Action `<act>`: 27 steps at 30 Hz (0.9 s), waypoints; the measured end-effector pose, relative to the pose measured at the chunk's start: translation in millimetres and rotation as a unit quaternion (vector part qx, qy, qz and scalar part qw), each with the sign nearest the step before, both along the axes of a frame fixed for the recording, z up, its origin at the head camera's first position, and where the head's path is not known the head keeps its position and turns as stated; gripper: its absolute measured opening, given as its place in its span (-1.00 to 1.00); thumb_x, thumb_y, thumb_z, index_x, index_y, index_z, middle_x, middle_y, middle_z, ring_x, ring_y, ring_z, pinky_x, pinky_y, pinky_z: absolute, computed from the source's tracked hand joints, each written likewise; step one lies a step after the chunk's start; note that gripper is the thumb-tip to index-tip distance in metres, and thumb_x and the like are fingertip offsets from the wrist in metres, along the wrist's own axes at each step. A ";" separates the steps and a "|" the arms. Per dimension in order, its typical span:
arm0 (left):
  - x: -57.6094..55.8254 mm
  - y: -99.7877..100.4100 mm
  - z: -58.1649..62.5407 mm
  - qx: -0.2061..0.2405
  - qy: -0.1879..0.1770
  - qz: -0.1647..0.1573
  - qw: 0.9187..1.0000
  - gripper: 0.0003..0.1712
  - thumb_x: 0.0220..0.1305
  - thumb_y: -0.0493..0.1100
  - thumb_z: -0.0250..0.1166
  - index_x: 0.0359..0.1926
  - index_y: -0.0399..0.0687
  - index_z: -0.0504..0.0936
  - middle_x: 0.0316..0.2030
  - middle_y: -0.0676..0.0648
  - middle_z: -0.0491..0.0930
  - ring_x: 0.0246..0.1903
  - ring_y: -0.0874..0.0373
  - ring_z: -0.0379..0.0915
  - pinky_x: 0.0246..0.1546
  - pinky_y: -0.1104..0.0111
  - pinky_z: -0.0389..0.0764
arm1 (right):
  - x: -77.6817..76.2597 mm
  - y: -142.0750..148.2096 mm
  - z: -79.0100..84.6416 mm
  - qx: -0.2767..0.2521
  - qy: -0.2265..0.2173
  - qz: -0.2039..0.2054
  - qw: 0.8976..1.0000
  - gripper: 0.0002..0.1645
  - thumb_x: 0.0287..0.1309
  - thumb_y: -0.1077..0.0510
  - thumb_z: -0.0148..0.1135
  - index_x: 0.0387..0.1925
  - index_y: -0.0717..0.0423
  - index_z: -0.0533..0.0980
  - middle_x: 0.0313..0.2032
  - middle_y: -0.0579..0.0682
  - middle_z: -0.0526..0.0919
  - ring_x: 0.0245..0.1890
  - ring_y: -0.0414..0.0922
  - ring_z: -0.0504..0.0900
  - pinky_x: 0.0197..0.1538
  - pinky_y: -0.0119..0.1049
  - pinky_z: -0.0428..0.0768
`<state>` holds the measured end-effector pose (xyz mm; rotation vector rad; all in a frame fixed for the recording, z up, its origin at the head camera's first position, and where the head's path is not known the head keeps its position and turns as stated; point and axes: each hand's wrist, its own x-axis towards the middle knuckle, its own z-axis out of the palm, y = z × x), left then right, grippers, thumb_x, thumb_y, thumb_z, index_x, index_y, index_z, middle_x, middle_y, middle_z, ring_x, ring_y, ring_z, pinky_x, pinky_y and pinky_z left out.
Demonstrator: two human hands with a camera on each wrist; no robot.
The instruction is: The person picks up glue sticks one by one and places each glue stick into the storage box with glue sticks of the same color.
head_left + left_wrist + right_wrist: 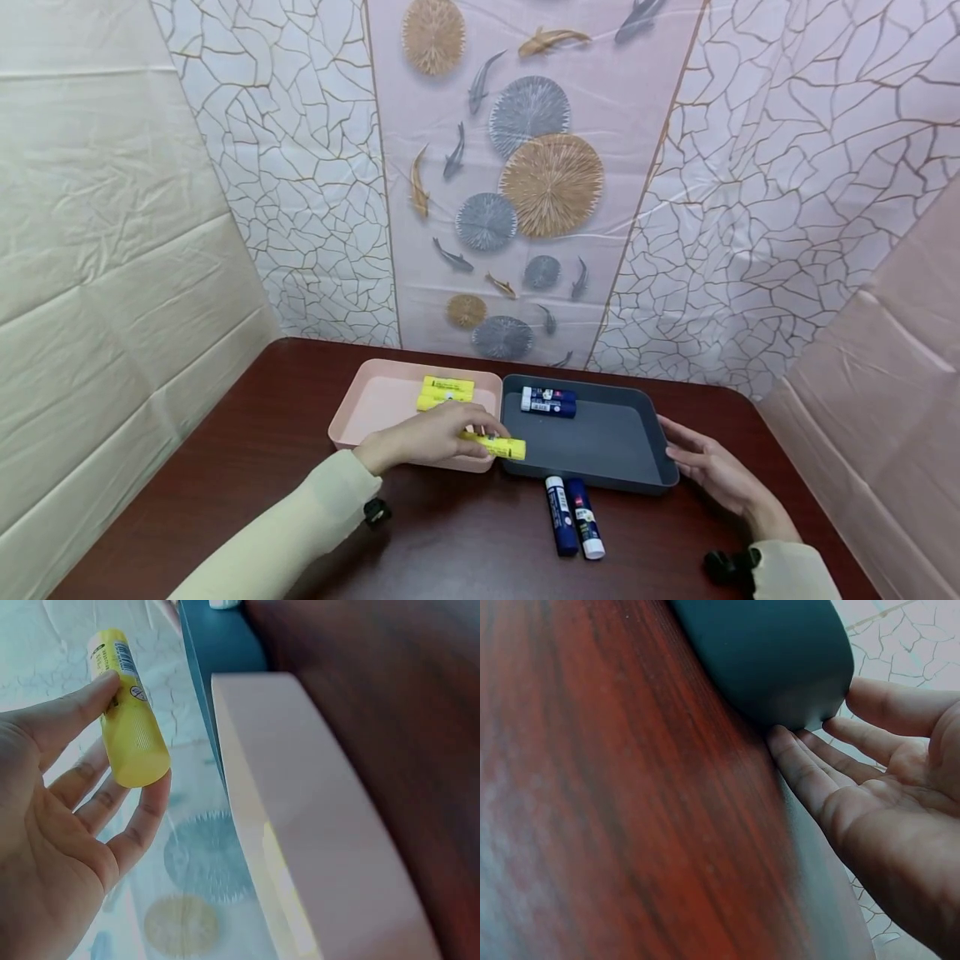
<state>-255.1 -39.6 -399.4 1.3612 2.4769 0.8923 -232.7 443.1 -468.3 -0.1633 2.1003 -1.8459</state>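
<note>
A yellow glue stick [135,727] is pinched between the thumb and fingers of my left hand [442,432]. In the head view it lies over the front right corner of the pink tray [358,408]. Inside that tray are more yellow glue sticks [447,386], partly covered by the hand. My right hand [712,471] touches the right end of the dark grey tray [585,446] with extended fingertips, low on its outer wall in the right wrist view. Two blue glue sticks [551,408] with white ends lie side by side in the grey tray's back left.
Two more blue glue sticks, one with its white end toward the back [561,517] and one reversed [585,518], lie on the dark red wooden table [450,533] before the grey tray. The trays stand side by side. Patterned cloth [315,167] hangs behind the table.
</note>
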 end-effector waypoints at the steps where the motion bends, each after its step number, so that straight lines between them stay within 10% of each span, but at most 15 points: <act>1: -2.5 -2.8 1.2 -0.001 0.003 0.004 1.000 -0.64 0.39 -0.20 0.41 0.18 0.10 0.72 0.01 0.20 0.67 -0.04 0.34 0.52 0.13 0.27 0.55 | -0.1 0.0 -0.1 0.001 0.001 0.000 1.000 -0.11 0.58 0.17 0.06 0.66 0.18 -0.19 0.62 0.34 -0.20 0.23 -0.43 0.50 0.17 -0.43 0.55; 12: -20.4 -22.0 16.4 -0.025 0.020 0.047 0.998 -0.63 0.30 -0.27 0.47 0.08 0.15 0.74 -0.11 0.21 0.65 -0.10 0.24 0.54 0.03 0.26 0.56 | -0.3 0.2 -1.6 -0.007 0.006 0.006 1.000 -0.11 0.58 0.20 0.05 0.66 0.21 -0.20 0.61 0.38 -0.23 0.23 -0.42 0.51 0.18 -0.41 0.56; 27: -55.3 -37.1 24.9 -0.073 0.021 0.008 0.997 -0.62 0.30 -0.26 0.46 0.12 0.06 0.69 -0.11 0.09 0.67 -0.09 0.14 0.59 -0.07 0.31 0.60 | -0.5 0.1 -2.1 -0.005 0.003 0.002 1.000 -0.11 0.58 0.19 0.06 0.66 0.20 -0.19 0.61 0.36 -0.21 0.23 -0.42 0.51 0.18 -0.41 0.56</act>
